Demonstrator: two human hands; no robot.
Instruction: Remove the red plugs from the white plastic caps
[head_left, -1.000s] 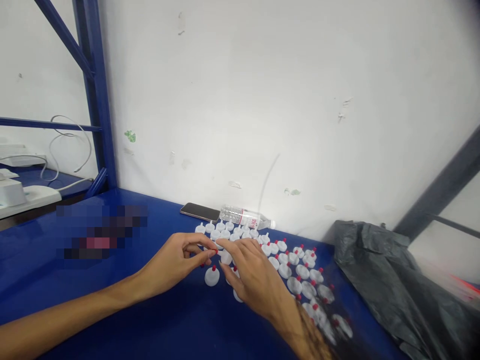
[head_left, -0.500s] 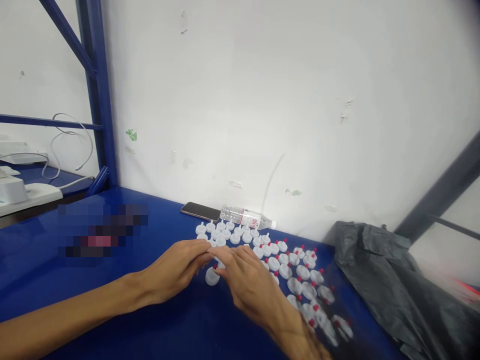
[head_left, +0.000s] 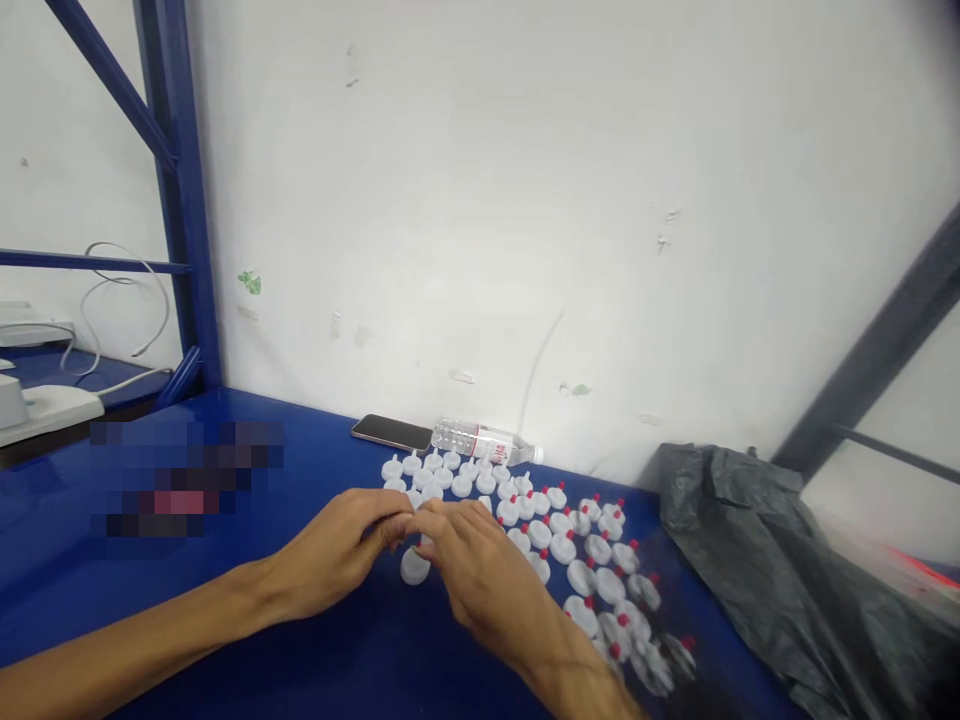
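My left hand [head_left: 347,545] and my right hand [head_left: 484,570] meet fingertip to fingertip above the blue table. Both are closed in a pinch, and whatever lies between the fingers is hidden. Right under the fingertips sits a white round cap with a nozzle [head_left: 415,567], partly covered by my right hand. Behind the hands stand several white nozzle caps [head_left: 461,485] with bare spouts. To the right of my right hand spread many similar white caps with red tips [head_left: 562,547], some of them blurred.
A phone [head_left: 391,433] and a clear plastic bottle [head_left: 486,442] lie along the wall. Dark plastic sheeting [head_left: 739,540] is heaped at the right. A blue metal post [head_left: 184,190] rises at the left, with white cables [head_left: 161,310] beyond. A pixelated patch [head_left: 187,480] covers something on the left.
The whole view has shifted slightly, so things appear a little further left and lower. Both hands stay together in a pinch; the red tip by the front cap is now mostly hidden.
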